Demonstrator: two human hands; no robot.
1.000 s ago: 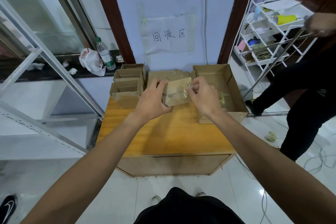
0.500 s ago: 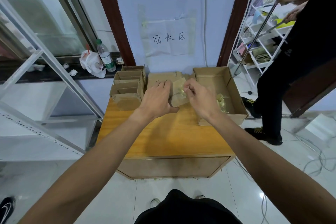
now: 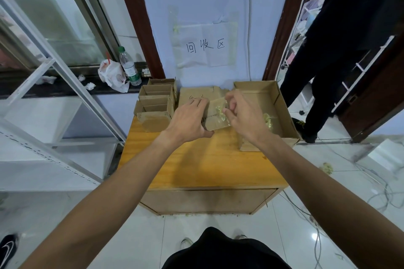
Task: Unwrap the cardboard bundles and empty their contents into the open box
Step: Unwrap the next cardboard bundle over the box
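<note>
Leaving the empty cardboard sleeves [image 3: 156,102] piled at the back of the counter [image 3: 207,159], well left of the open box [image 3: 258,88], probably to keep finished wrappers apart from the work in hand. Clamping the left hand [image 3: 188,118] on the cardboard bundle [image 3: 213,124] just left of the open box, fingers over the top and thumb below, seemingly bracing it against the pull. Holding that bundle low at the counter, resting or lifted being impossible to tell, close beside the open box's left wall, presumably so the contents can tip straight in. Pinching the yellowish wrap [image 3: 219,113] on the bundle's face with the right hand [image 3: 244,116], fingers curled and blurred, apparently peeling. Collecting yellowish scraps [image 3: 267,119] inside the open box, toward its near side. Judging the unwrapping unfinished and the emptying not yet begun.
</note>
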